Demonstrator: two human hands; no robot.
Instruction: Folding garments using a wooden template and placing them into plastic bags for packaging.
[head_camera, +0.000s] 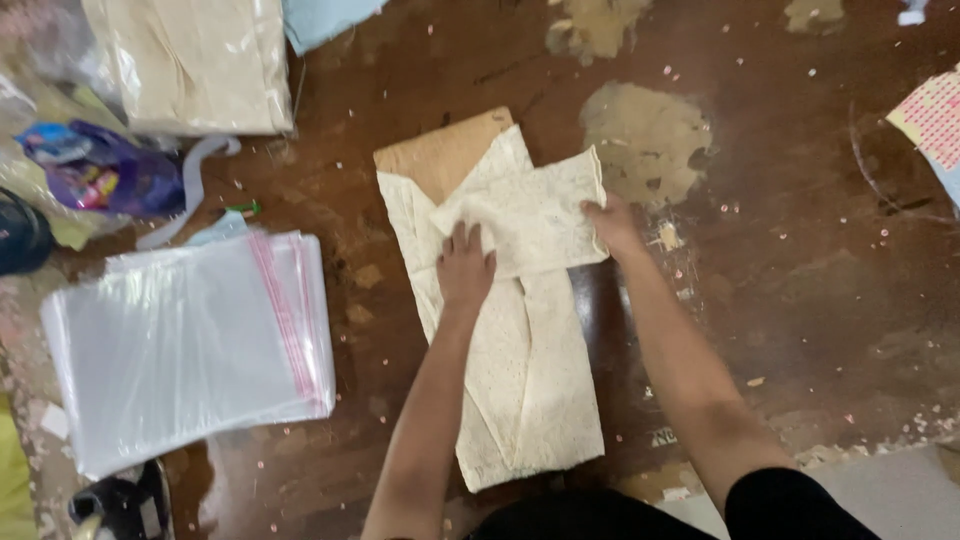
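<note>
A cream speckled cloth garment (530, 370) lies lengthwise on the worn brown floor, over a tan cardboard sheet (440, 150) that sticks out at its top left. Its upper part is folded across into a flap (535, 215). My left hand (465, 265) presses flat on the left side of that flap, fingers spread. My right hand (612, 228) pinches the flap's right edge.
A stack of clear plastic bags with a pink strip (190, 345) lies at left. A bagged beige bundle (195, 60) sits top left, next to a purple packet (100, 170). Patterned paper (930, 115) lies at the right edge. The floor (800, 270) is chipped and littered.
</note>
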